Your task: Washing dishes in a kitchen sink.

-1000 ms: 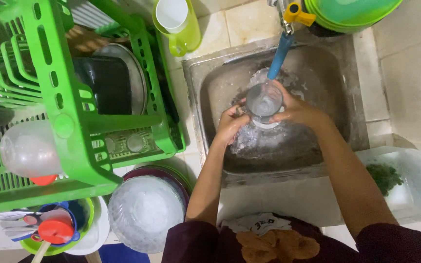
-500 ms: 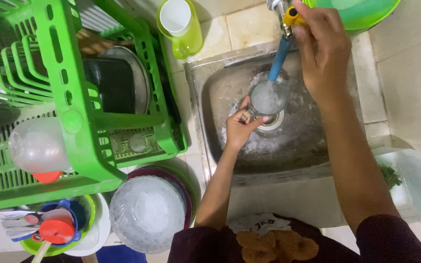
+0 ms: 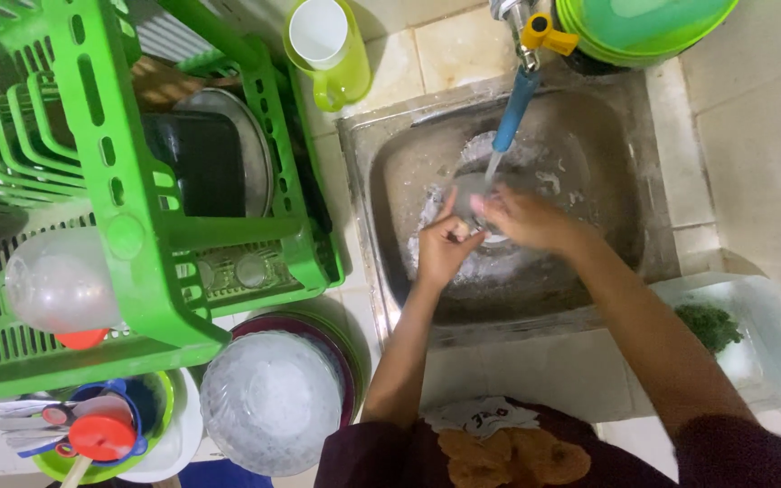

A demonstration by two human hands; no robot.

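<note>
The right hand point(image 3: 522, 220) has come down from the tap handle and is back in the sink point(image 3: 625, 181), closed around the clear glass point(image 3: 470, 194) from the right. The left hand point(image 3: 445, 244) grips the glass from the left, thumb raised along its side. The glass sits low in the middle of the steel basin, directly under the blue spout point(image 3: 512, 110), and a thin stream of water runs onto it; suds lie around it on the sink floor. The sink is set into a pale tiled counter point(image 3: 436, 50). A green dish rack point(image 3: 137, 226) stands to the left, a green mug point(image 3: 327, 45) behind the sink, and a clear bowl point(image 3: 271, 402) near the front edge.
</note>
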